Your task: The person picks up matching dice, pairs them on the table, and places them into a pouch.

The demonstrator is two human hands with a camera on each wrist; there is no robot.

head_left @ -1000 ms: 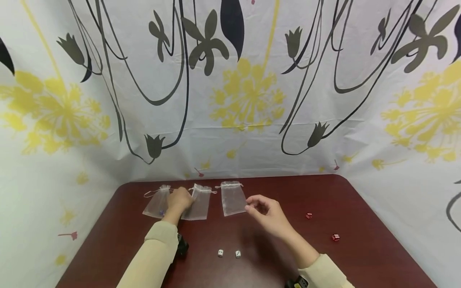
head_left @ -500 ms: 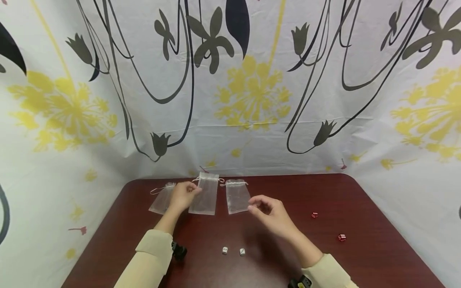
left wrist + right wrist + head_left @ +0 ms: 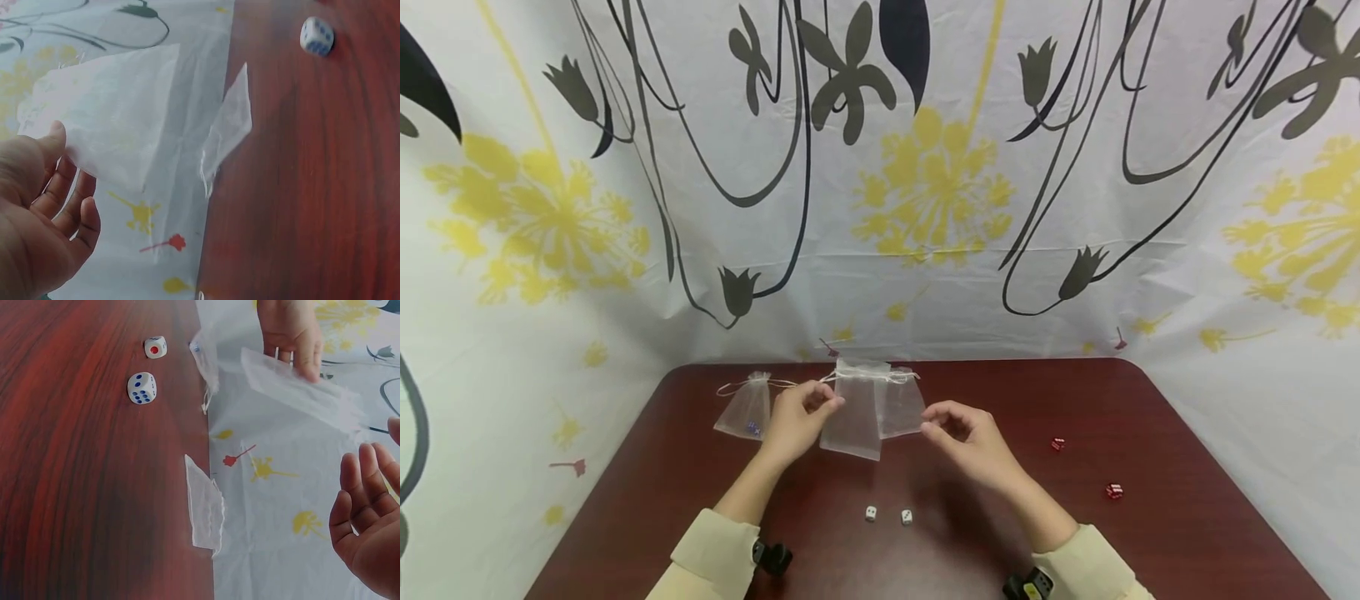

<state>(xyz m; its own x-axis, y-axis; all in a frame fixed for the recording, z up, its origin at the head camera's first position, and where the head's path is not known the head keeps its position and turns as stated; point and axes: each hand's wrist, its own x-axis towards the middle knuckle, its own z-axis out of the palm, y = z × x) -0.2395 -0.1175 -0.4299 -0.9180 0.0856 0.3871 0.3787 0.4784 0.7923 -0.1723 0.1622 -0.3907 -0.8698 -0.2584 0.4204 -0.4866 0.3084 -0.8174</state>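
Head: left hand (image 3: 797,422) pinches an organza drawstring pouch (image 3: 854,418) above the tabletop (image 3: 1000,392) | left wrist: gripped at one edge, the limp pouch might slip | right wrist: right hand (image 3: 378,540) relaxed, empty; unsupported, the pouch's far edge could sag

White bag (image 3: 854,421), dark-red table (image 3: 1120,417)

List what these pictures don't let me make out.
Pips on the red dice: head view, too small to read.
Faces of the blue dice in the left bag: head view, too small and veiled by the mesh.
Left side of the right bag: head view, overlapped by the held bag.
Part of the left hand: left wrist view, cut off by the left edge.
Part of the right hand: right wrist view, cut off by the right edge.
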